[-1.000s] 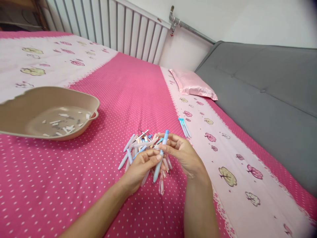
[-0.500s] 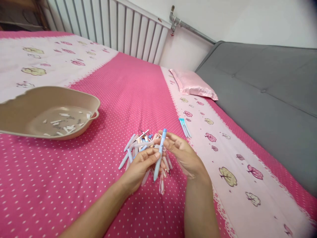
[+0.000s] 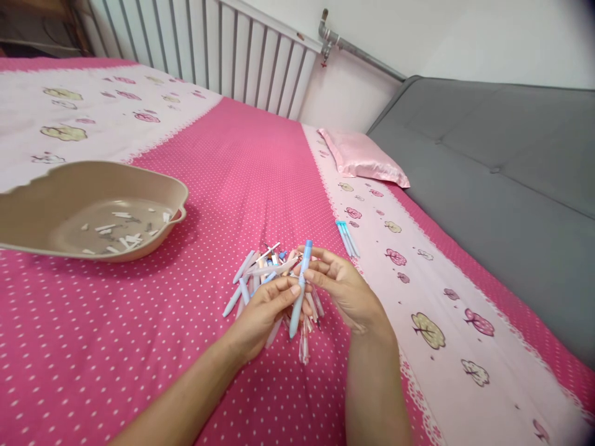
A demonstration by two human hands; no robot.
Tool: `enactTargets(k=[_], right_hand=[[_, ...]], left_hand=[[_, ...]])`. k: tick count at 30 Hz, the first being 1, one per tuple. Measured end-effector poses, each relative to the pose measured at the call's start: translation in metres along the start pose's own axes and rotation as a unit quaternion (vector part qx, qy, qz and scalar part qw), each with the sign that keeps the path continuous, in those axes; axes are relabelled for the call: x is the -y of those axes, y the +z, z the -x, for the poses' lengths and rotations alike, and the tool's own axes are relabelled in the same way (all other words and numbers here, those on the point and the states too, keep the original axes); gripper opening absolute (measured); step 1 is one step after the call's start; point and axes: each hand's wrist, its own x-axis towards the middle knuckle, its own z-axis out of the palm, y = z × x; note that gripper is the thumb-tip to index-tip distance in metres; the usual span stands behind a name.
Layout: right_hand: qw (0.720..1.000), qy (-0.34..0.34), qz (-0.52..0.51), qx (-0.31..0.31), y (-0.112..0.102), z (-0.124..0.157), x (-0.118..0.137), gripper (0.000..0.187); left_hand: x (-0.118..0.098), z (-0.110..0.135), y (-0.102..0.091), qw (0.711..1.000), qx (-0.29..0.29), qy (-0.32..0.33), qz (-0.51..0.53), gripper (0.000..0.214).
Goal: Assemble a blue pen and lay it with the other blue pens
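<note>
Surface: bedsheet point(image 3: 139, 322), bright pink cloth with small white dots, and a pale pink border strip printed with trees down its right side. Held item: slim pale blue plastic pen point(image 3: 294, 317) with a darker blue cap end. It stands nearly upright, cap end tilted slightly far-right, in the near centre of the scene, above a loose pile of pen parts point(image 3: 253, 275). The pile holds thin tubes and barrels in white, pale blue and clear plastic, lying criss-cross on the sheet. Left hand point(image 3: 260, 313): fingers curled, thumb pressed on the pen's mid-barrel, pinching it from the left. Right hand point(image 3: 348, 294): partly closed, fingertips gripping the upper barrel just below the cap from the right. Both hands are in contact with the same pen, and its lower end hangs free. Far left: shallow beige plastic basin point(image 3: 46, 192) with a wavy rim and smooth matte walls, holding scattered small white bits point(image 3: 116, 232). Just right of the pile, on the border strip: a few blue-capped pens point(image 3: 347, 238) lying side by side. Far right: glossy pink satin pillow point(image 3: 362, 161) against a grey upholstered sofa point(image 3: 502, 173). Far: white ribbed radiator point(image 3: 223, 56).
</note>
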Motion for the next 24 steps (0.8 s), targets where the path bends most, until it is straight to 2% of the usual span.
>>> enactTargets(k=[9, 18, 24], right_hand=[[0.999, -0.009, 0.042, 0.011, 0.0020, -0.0003, -0.0017, 0.042], [0.998, 0.005, -0.029, 0.061, 0.0004, 0.0012, 0.0019, 0.041], [0.999, 0.003, -0.018, 0.051, -0.0001, 0.0005, 0.0004, 0.039]], left_hand=[[0.0018, -0.0003, 0.0001, 1.000, -0.003, 0.006, -0.025, 0.025], [-0.0011, 0.0001, -0.0020, 1.000, 0.004, 0.003, 0.012, 0.023], [-0.0007, 0.0001, -0.0014, 1.000, 0.007, 0.001, 0.007, 0.023]])
